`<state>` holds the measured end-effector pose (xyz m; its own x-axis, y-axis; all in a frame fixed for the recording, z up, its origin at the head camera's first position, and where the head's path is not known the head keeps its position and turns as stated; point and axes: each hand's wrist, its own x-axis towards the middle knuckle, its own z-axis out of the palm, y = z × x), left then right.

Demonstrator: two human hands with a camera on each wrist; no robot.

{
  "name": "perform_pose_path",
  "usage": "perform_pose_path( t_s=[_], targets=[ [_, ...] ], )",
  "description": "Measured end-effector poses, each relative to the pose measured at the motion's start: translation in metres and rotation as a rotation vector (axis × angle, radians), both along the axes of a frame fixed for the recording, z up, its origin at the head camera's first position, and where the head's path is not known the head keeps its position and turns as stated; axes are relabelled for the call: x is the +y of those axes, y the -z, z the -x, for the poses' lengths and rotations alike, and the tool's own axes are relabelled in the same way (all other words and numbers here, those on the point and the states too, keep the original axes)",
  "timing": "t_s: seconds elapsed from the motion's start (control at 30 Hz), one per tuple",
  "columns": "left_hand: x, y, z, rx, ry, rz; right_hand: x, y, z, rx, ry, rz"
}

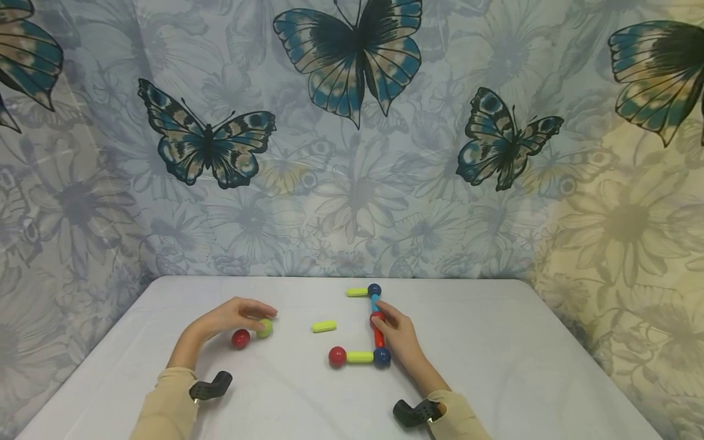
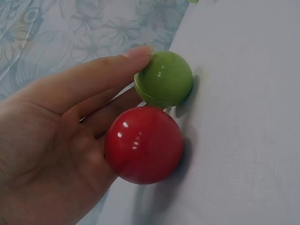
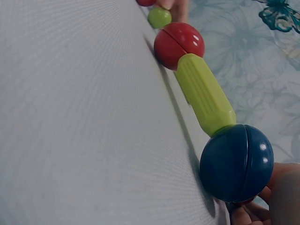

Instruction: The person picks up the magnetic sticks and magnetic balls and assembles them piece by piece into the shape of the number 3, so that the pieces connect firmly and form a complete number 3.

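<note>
At the left of the head view, my left hand (image 1: 233, 316) curves over a green ball (image 1: 264, 328). In the left wrist view its thumb and fingers lie on either side of this green ball (image 2: 166, 79). A loose red ball (image 1: 240, 338) lies beside it, close to the palm. My right hand (image 1: 400, 333) grips a joined ball-and-rod figure around its middle red ball (image 1: 377, 317). A blue rod (image 1: 376, 302) runs from there to the far dark blue ball (image 1: 374, 289), and a red rod (image 1: 379, 337) to the near dark blue ball (image 1: 382, 357).
Yellow-green rods (image 1: 360, 357) stick out leftward from both dark blue balls; the near one ends in a red ball (image 1: 338, 357). Between the hands lies a loose yellow-green rod (image 1: 324, 326). The white table (image 1: 522, 354) meets a butterfly-patterned cloth (image 1: 352, 214) at the back.
</note>
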<state>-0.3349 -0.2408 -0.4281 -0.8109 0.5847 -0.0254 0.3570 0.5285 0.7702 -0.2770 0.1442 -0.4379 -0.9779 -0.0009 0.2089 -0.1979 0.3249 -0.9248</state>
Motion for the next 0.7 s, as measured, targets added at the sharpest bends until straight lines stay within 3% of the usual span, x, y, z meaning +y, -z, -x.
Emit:
perform_pose_path(
  t_s=[0.2,0.47,0.7],
  targets=[
    [-0.001,0.002,-0.002,-0.029,-0.026,0.013,0.001,0.004,0.004,-0.022,0.006,0.030],
    [0.000,0.002,-0.003,-0.056,-0.043,-0.002,0.007,0.034,0.024,-0.015,0.015,0.029],
    [-0.002,0.008,0.001,-0.075,-0.051,-0.012,0.009,0.036,0.027,-0.038,0.037,0.012]
  ],
)
